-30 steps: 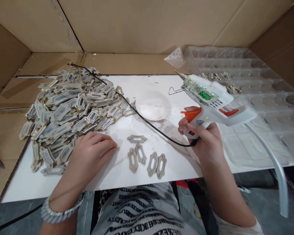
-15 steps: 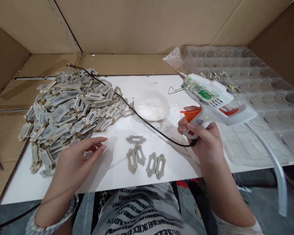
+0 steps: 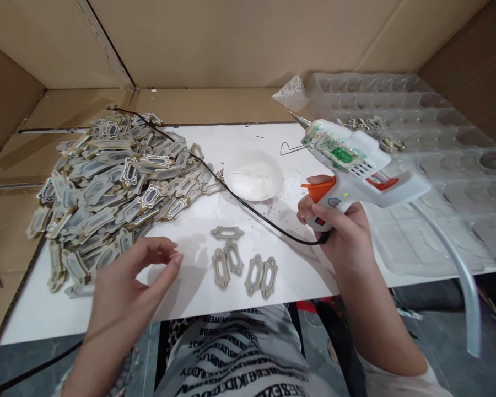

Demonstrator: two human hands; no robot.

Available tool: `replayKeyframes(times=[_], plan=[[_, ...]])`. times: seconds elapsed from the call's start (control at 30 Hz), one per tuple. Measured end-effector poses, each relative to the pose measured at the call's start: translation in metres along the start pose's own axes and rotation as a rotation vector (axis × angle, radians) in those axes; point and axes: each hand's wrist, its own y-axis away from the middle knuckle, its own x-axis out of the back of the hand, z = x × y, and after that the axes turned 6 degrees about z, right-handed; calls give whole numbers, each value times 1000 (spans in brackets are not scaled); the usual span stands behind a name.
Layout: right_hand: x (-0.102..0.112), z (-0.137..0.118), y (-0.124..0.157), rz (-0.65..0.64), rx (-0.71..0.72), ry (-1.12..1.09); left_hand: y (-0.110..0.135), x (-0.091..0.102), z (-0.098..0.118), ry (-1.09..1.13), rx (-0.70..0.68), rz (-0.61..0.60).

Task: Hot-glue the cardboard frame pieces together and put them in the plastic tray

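My right hand (image 3: 349, 237) is wrapped round the handle of a white hot glue gun (image 3: 366, 148), fingers by its orange trigger. The gun is held above the table, its metal nozzle pointing up and to the left, with a glue stick (image 3: 458, 264) hanging from its back. Over the left part of the table, my left hand (image 3: 126, 281) has thumb and forefinger pinched together; anything between the tips is too small to make out. Several small grey ornate frames (image 3: 233, 258) lie to its right, near the table's front edge.
A big heap of similar frames (image 3: 107, 187) covers the table's left side. Behind the loose frames sits a shallow white dish (image 3: 254, 176), with a black cord (image 3: 268, 220) running past it to the gun. Clear compartment trays (image 3: 430, 209) stand at right; cardboard walls (image 3: 248, 44) enclose the back.
My left hand's thumb and forefinger have come together from slightly apart. My right hand holds the glue gun almost as before; the view has shifted a little.
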Motion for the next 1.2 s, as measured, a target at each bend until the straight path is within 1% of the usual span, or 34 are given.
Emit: replayKeyframes(times=[0.07, 0.17, 0.23, 0.33, 0.43, 0.6, 0.67, 0.73, 0.8, 0.87, 1.07, 1.13, 1.2], plan=[[0, 0, 0, 0, 3, -1, 6, -8, 6, 44, -25, -40], [0, 0, 0, 9, 6, -5, 11, -19, 14, 82, -101, -116], [-1, 0, 0, 11, 8, -2, 12, -24, 17, 116, -82, -152], [-1, -1, -1, 8, 4, 11, 10, -29, 18, 135, -11, -173], [-1, -1, -1, 18, -2, 29, 7, -28, 14, 118, 2, -192], [-1, -2, -1, 12, -24, 12, 5, -20, 10, 129, -76, -236], [-1, -2, -1, 12, -36, 8, 6, -18, 10, 135, -53, -215], [-1, -3, -1, 14, -40, 11, 7, -19, 9, 133, -1, -170], [-1, -3, -1, 13, -36, 22, 6, -20, 8, 120, 11, -147], [-1, -3, 0, 10, -25, 38, 4, -21, 7, 108, -32, -168], [-1, -1, 1, 1, -11, 32, -7, -22, 12, 125, -218, -345], [-1, -1, 1, 4, -5, 35, -10, -23, 14, 123, -249, -374], [0, 0, 0, 11, 1, 51, -11, -24, 14, 119, -248, -392]])
